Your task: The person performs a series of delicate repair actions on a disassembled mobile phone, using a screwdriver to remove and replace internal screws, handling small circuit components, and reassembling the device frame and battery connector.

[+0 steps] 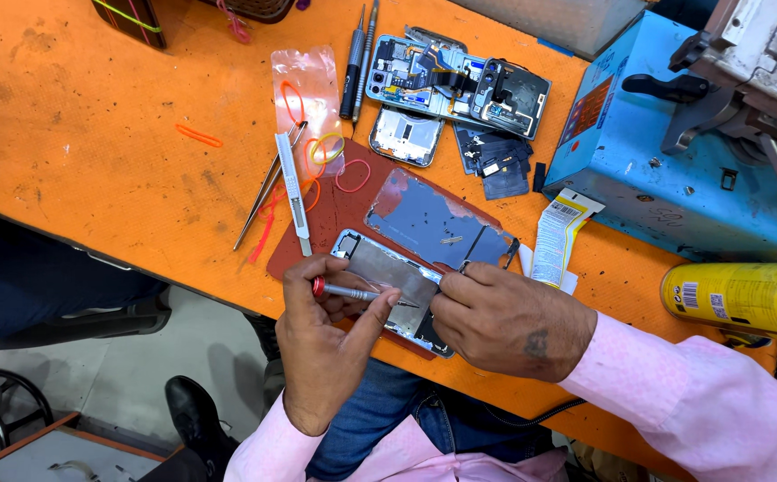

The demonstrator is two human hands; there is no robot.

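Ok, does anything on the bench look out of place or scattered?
Mostly orderly. Loose rubber bands lie strewn over the orange table beside the tweezers, and a crumpled label strip curls off the blue box. Nothing looks spilled.

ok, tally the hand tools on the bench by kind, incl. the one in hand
Screwdrivers: 3 (two lying at the top, one in the left hand)
Tweezers: 1
Cutter: 1
Total: 5
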